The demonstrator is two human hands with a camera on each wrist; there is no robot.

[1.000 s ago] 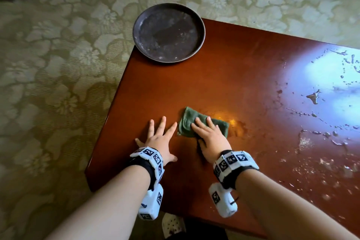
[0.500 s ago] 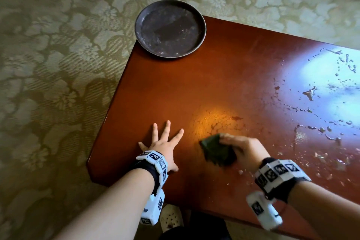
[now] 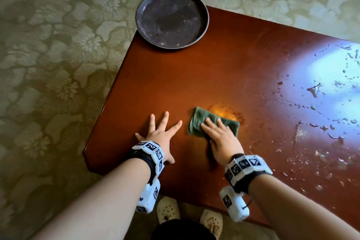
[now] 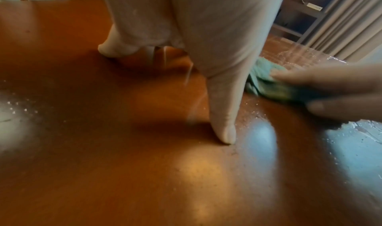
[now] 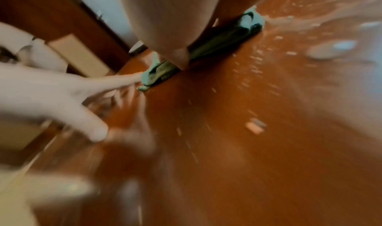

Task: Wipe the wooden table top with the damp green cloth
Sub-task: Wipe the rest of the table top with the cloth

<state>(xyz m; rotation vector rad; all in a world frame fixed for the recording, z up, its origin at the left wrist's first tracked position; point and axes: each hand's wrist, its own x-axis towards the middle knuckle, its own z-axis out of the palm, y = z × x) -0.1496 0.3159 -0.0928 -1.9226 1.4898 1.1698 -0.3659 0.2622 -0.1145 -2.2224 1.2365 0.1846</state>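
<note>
Floral carpet [image 3: 48, 54] surrounds wet wooden table top [image 3: 224, 76] bearing dark plate [image 3: 171, 18].

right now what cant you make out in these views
- Table: far right end, cut off by the head view's edge.
- Green cloth: near part, hidden under the right hand.
- Droplets at right, right wrist view: motion blur.
- Dark plate: its surface marks, too faint to tell.

The right hand [image 3: 221, 138] covers much of the green cloth [image 3: 198, 121]; the desk [image 3: 194, 84] runs past the right edge; the right wrist view is motion-blurred.
</note>
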